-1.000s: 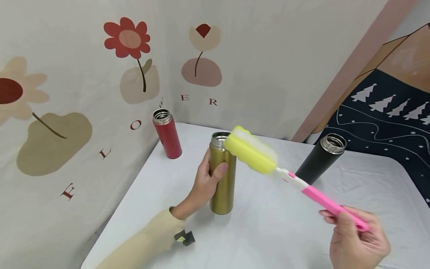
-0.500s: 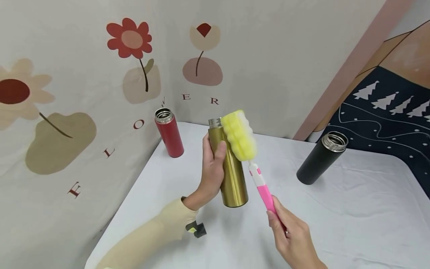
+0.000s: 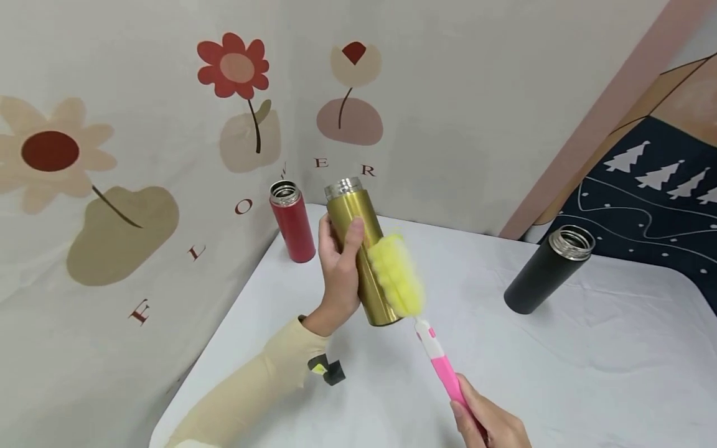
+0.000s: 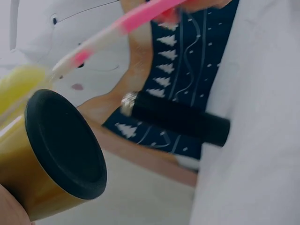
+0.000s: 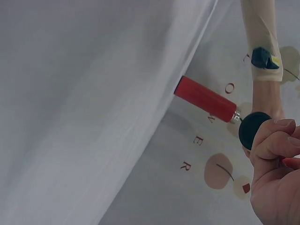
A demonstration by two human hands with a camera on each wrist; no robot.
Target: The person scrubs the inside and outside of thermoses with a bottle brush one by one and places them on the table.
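— Where is the gold flask relative to the hands?

— The left hand has it lifted off the worktop, fingers and thumb wrapped round its middle. Its long axis leans, steel mouth up and away from the person, black base down and toward them (the left wrist view looks straight at that base).

— And the brush?

— The right hand grips the pink handle near its end, low and to the right of the flask. The yellow sponge head lies against the flask's outer wall on the side facing the right hand, well below the mouth. The handle runs from the sponge down toward the right hand, roughly along the flask's lean.

— Anything else near?

— A red flask stands beyond the left hand, and a black flask stands off to the right, both open.
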